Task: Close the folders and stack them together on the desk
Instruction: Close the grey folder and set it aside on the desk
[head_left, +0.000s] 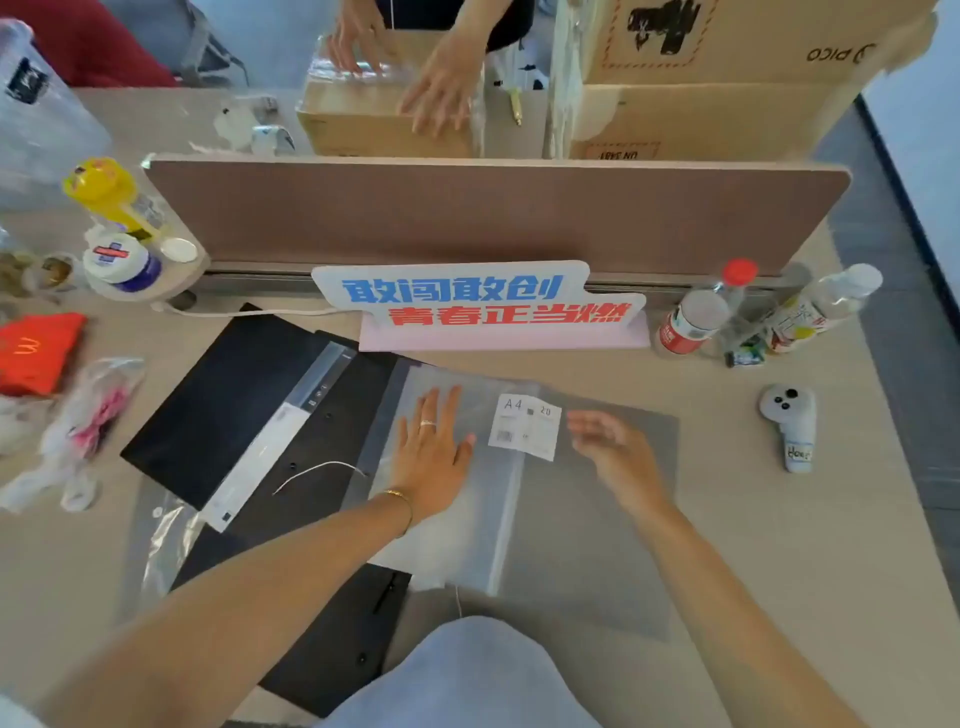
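On desk (779, 545), left hand (434, 452) presses translucent folder (571, 519).

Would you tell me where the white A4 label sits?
In the head view, the A4 label lies on the translucent folder, between the left hand and right hand.

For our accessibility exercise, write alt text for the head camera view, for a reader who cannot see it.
A person's left hand presses flat on an open translucent folder on a desk, the right hand hovering beside its white label. An open black folder lies partly underneath, at left.
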